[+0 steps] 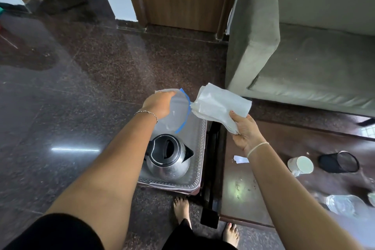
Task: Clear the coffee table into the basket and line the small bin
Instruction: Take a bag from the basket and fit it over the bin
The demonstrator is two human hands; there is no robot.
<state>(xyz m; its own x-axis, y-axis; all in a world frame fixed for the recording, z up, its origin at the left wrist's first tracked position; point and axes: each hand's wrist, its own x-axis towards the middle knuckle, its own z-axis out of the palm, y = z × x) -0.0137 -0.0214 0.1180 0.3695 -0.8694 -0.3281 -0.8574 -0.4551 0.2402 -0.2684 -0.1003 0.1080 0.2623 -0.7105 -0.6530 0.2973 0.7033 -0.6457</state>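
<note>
Both hands were busy over the basket: the left hand gripped a clear bag with blue edge, the right hand pinched a stack of white papers. A kettle already sat in the basket. Clearing seemed half done; the cup and small bin lay on the worktop, so the papers probably needed dropping next.

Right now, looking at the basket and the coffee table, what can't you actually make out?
- Basket floor, head view: the kettle and the left hand's clear bag cover most of it.
- Small bin: lying on its side; inside too dark to tell if lined.
- Crumpled clear plastic: blurred near the frame's lower right.
- Right hand's white stack: napkins or bags, unclear.
</note>
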